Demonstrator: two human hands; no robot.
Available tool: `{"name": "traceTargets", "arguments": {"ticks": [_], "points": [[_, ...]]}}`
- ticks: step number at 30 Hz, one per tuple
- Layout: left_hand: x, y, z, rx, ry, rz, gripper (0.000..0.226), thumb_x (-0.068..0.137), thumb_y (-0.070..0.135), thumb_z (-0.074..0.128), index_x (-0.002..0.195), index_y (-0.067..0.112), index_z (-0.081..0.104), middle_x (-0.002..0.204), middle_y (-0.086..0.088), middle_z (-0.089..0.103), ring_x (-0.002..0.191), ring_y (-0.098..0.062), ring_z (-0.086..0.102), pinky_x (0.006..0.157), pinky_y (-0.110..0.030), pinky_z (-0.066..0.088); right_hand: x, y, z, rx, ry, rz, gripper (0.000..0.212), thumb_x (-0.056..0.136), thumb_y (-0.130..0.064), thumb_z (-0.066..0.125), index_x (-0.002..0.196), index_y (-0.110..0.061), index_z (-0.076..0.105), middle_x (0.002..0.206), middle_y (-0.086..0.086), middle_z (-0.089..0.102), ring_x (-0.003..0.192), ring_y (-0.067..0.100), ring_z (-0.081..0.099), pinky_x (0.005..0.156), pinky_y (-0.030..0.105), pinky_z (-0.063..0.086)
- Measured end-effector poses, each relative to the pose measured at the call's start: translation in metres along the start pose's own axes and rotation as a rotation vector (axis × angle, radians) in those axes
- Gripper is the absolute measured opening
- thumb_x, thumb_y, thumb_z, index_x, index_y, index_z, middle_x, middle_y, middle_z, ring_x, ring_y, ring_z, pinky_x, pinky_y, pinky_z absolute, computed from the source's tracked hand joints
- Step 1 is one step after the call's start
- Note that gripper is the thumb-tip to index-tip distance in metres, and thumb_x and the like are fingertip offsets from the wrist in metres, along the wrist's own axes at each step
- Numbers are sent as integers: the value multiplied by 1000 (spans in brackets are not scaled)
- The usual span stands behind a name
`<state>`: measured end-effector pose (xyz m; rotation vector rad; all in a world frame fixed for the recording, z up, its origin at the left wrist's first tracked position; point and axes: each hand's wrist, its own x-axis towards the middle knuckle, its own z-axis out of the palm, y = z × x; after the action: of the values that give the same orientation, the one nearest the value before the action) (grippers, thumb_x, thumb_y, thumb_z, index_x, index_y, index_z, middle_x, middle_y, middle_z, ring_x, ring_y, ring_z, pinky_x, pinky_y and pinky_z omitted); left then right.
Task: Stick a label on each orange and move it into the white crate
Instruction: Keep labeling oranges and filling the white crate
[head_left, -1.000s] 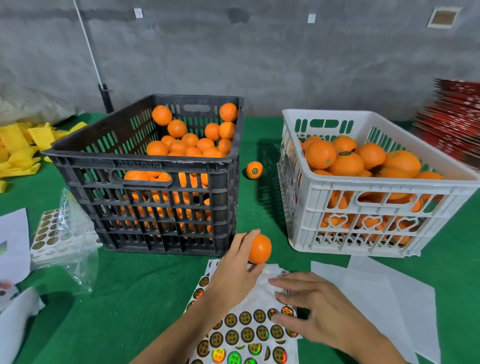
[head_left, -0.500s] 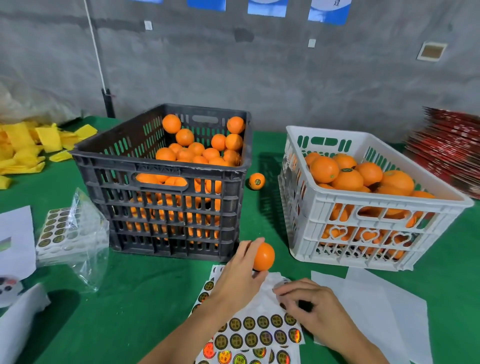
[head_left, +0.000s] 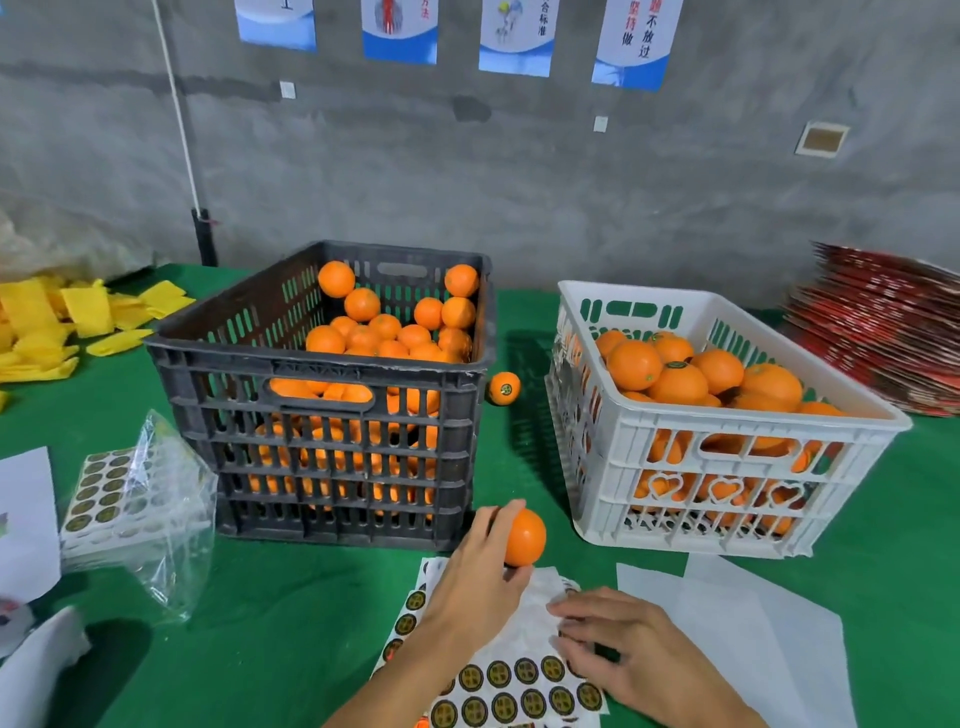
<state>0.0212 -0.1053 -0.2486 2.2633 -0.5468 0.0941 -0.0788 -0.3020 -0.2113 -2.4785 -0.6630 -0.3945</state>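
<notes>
The lower layers of fruit in both crates are seen only through the slotted walls, and the print on the round stickers is too small to be read. The near end of the white sticker sheet (head_left: 519, 680) is cut off by the bottom edge, and part of it is covered by both hands. Whether a label is pinched under the right fingertips cannot be made out.

Compared with half a second earlier, the view has been tilted upward, so that blue-and-white wall posters (head_left: 517, 36) are now shown; the hands and the held fruit are placed much as before.

A small round orange (head_left: 524, 536) is gripped by the left hand (head_left: 480, 577), fingers over its top and thumb beneath, just in front of the black slotted plastic crate (head_left: 332, 457) of unlabelled oranges. The right hand (head_left: 623, 649) is laid palm-down on the sheet, its fingers bent with their tips on the stickers. The white plastic crate (head_left: 727, 467), heaped with oranges, is stood to the right on the green cloth-covered table (head_left: 260, 649). One labelled orange (head_left: 504, 388) is left lying between the crates.
</notes>
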Motion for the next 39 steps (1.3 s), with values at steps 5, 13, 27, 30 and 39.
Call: {"name": "traceTargets", "arguments": {"ticks": [5, 13, 27, 30, 39], "points": [[-3, 2, -2, -15, 16, -9, 70, 97, 33, 69, 151, 47, 27, 140, 21, 33, 113, -13, 59, 97, -36, 49, -4, 8, -4, 36, -118, 152, 49, 89, -60, 70, 121, -24, 77, 128, -34, 62, 119, -15, 56, 108, 15, 43], [0, -1, -3, -21, 7, -10, 70, 96, 35, 71, 148, 53, 27, 141, 23, 33, 119, -16, 57, 102, -41, 49, 1, 26, 0, -59, -261, 177, 75, 85, -85, 49, 143, -38, 58, 141, -54, 32, 135, -23, 27, 113, 2, 18], [5, -5, -2, -25, 57, 5, 72, 90, 38, 78, 148, 48, 36, 142, 23, 41, 112, -4, 54, 85, 1, 37, 3, 12, 1, -433, -15, -252, 23, 88, -46, 72, 83, -26, 83, 102, -18, 77, 93, 7, 70, 79, 24, 59], [5, -3, -4, 1, 55, -4, 72, 90, 42, 77, 147, 47, 35, 142, 22, 42, 112, -1, 51, 85, 4, 34, 4, 10, 6, -490, -4, -256, 31, 92, -41, 60, 74, -23, 78, 89, -15, 74, 83, 9, 69, 71, 27, 58], [5, -3, -4, 25, 74, 7, 70, 87, 48, 77, 140, 58, 31, 136, 23, 45, 115, -1, 53, 99, -22, 47, -6, 10, -1, -484, 9, -220, 33, 87, -61, 71, 89, -30, 82, 100, -16, 77, 85, 5, 70, 73, 24, 59]]}}
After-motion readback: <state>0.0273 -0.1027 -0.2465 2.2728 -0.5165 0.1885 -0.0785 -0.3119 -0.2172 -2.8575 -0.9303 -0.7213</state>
